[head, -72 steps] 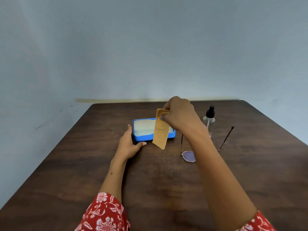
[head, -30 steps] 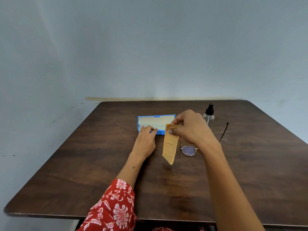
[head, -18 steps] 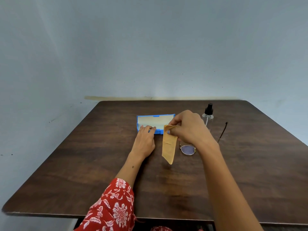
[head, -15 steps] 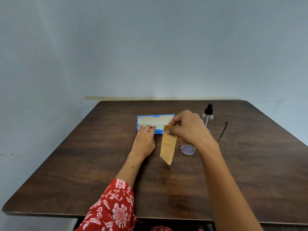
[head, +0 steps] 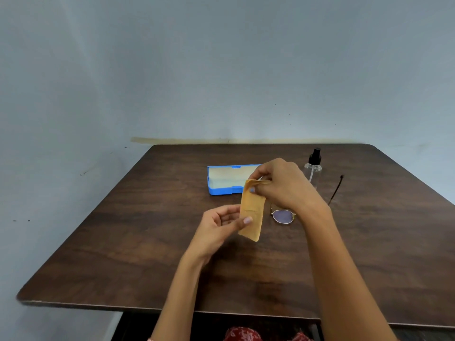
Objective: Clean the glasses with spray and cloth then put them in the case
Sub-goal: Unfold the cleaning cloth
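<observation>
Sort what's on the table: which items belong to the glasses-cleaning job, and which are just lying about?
Job: cloth, pinched by right hand and left hand; glasses; spray bottle; open blue case.

Lying about: nothing else visible on the table.

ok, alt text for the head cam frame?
Over a dark wooden table, the right hand pinches the top of a tan cloth while the left hand grips its lower edge. Behind lie an open blue case, glasses and a spray bottle.

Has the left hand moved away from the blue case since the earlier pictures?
Yes. The left hand has left the blue case and come nearer the person, now pinching the lower part of the cloth.
</observation>
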`<state>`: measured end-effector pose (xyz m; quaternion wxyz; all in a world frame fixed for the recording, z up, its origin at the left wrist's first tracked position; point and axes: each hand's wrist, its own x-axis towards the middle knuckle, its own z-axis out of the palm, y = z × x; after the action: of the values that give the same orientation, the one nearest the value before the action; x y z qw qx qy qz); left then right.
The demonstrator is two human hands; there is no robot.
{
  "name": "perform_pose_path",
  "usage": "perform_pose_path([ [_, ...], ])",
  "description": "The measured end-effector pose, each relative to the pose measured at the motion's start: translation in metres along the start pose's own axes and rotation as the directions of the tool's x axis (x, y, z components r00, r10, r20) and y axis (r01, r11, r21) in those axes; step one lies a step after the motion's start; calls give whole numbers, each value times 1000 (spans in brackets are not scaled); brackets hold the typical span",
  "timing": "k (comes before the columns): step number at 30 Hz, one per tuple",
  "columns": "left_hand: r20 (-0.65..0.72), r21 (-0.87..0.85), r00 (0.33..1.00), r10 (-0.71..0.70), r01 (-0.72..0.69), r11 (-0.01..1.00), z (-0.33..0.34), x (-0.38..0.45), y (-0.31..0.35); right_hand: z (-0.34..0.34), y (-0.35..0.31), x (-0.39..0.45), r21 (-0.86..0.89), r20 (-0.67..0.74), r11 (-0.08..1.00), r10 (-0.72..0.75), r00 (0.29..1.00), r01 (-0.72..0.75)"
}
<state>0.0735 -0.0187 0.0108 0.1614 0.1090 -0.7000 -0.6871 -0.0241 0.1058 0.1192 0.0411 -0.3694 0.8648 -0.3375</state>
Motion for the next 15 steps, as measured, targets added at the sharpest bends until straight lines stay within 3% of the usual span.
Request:
perform_pose_path([
  [9, -23, -18, 995, -94, 94, 995, -3, -22, -6, -4, -5, 1, 3, 83, 992, -125, 989, 125],
  [15, 34, -72, 995, -92, 94, 993, 1, -29, 1, 0, -10, 0, 82, 201, 985, -164, 966, 151],
])
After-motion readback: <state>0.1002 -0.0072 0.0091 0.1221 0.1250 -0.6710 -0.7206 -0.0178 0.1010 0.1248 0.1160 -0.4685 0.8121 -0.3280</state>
